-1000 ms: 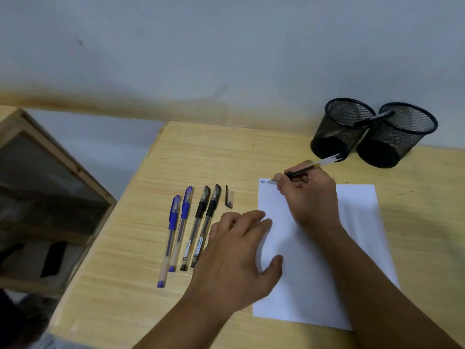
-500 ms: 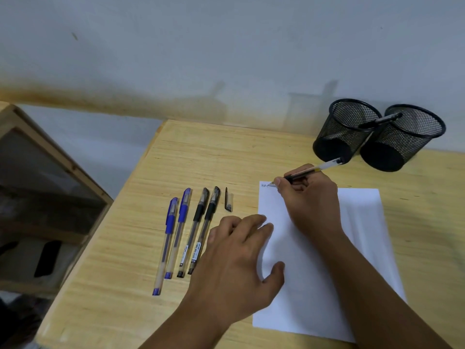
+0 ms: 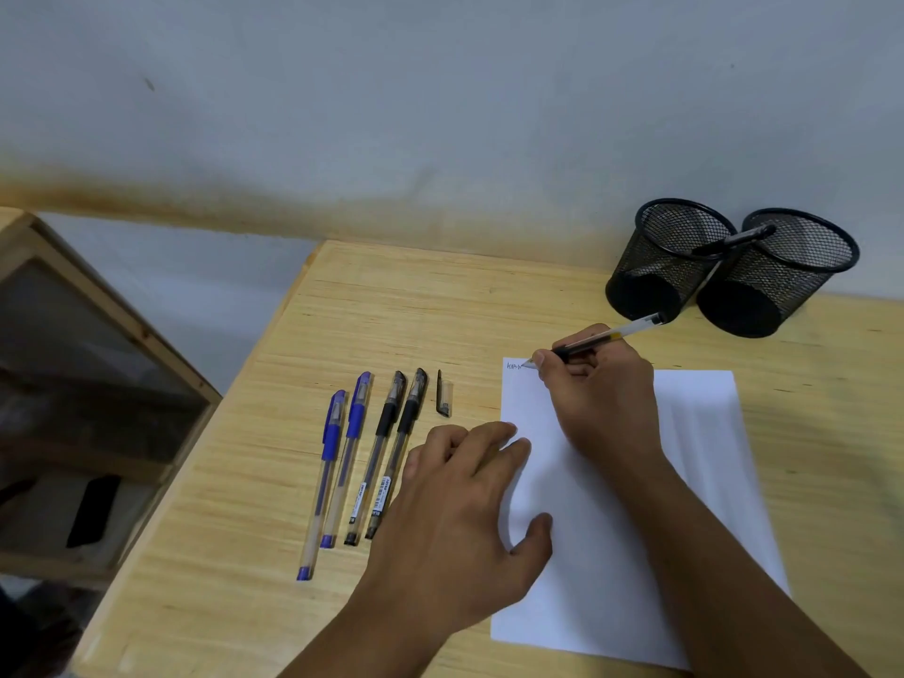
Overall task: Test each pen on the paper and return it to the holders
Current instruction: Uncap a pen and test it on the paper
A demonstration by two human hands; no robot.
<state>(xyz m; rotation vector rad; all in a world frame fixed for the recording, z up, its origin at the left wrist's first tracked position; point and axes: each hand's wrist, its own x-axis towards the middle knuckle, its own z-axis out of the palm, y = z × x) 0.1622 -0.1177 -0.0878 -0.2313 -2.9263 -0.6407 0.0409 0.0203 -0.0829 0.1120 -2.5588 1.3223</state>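
At the table's (image 3: 391, 305) far right corner: two black mesh holders (image 3: 675, 256), touching, one black pen (image 3: 734, 238) lying across their rims | right hand (image 3: 601, 398) closed on a black pen (image 3: 606, 337), tip at paper's (image 3: 709, 457) top-left corner by small scribbles | left hand (image 3: 455, 521) flat, fingers spread, empty, pinning paper's left edge | four capped pens (image 3: 364, 457) and loose cap (image 3: 442, 393) left of paper.

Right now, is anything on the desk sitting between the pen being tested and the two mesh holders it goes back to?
Nothing visible does. The right hand holds the black pen at the paper's top left corner, and only bare desk lies between it and the mesh holders. The loose cap and four waiting pens lie off to the left.
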